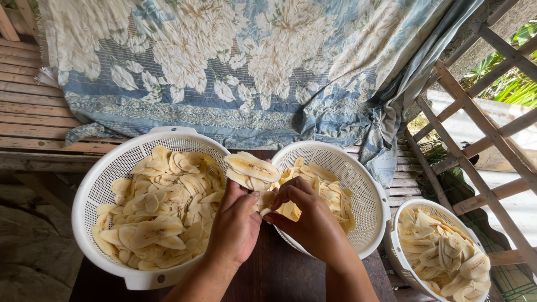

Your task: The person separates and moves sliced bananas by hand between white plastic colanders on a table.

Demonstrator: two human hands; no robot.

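My left hand (235,223) holds a stack of pale yellow banana slices (251,168), raised between two white colanders. My right hand (305,215) pinches the lower end of the same stack with its fingertips, over the right-hand colander (369,184). That colander holds a layer of thin banana slices. The left colander (103,173) is heaped with more slices, close to my left wrist.
A third white colander (400,215) with banana slices stands at the lower right. All sit on a dark wooden table (279,277). A blue floral cloth (251,61) hangs behind over a wooden slat bench (33,112). A wooden lattice (481,123) stands at the right.
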